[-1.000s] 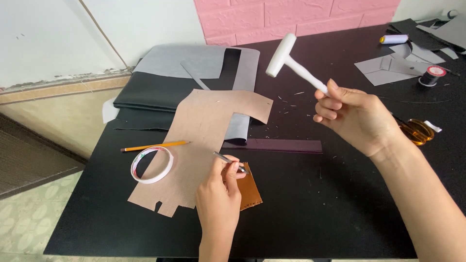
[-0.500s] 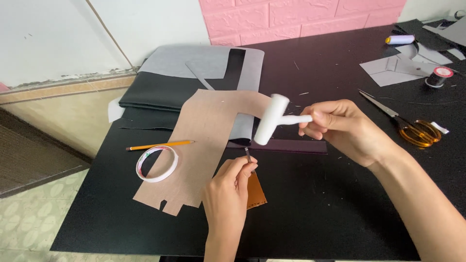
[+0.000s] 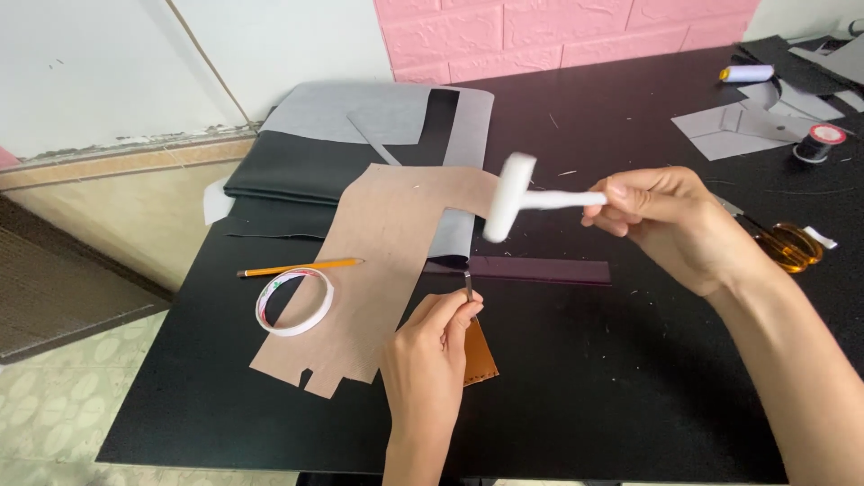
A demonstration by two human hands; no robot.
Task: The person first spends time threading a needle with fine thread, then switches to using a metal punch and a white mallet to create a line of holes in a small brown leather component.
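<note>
My right hand [image 3: 670, 223] grips the handle of a white mallet [image 3: 517, 197], whose blurred head hangs just above a thin metal punch [image 3: 468, 285]. My left hand [image 3: 430, 349] pinches that punch upright, with its tip on a small brown leather piece [image 3: 480, 354] on the black table [image 3: 585, 378]. My left hand hides part of the leather. A tan paper pattern [image 3: 382, 261] lies just left of the leather, and a dark purple strip [image 3: 540, 269] lies behind it.
A roll of white tape [image 3: 294, 301] and an orange pencil [image 3: 300, 266] rest at the left by the pattern. Folded black and grey sheets [image 3: 360, 135] lie at the back. Orange-handled scissors [image 3: 785, 245], grey cut pieces [image 3: 742, 121], a thread spool [image 3: 819, 142] sit at right.
The mallet swung down from raised high toward the punch and now hovers over it. My left hand turned the punch upright over the brown leather piece.
</note>
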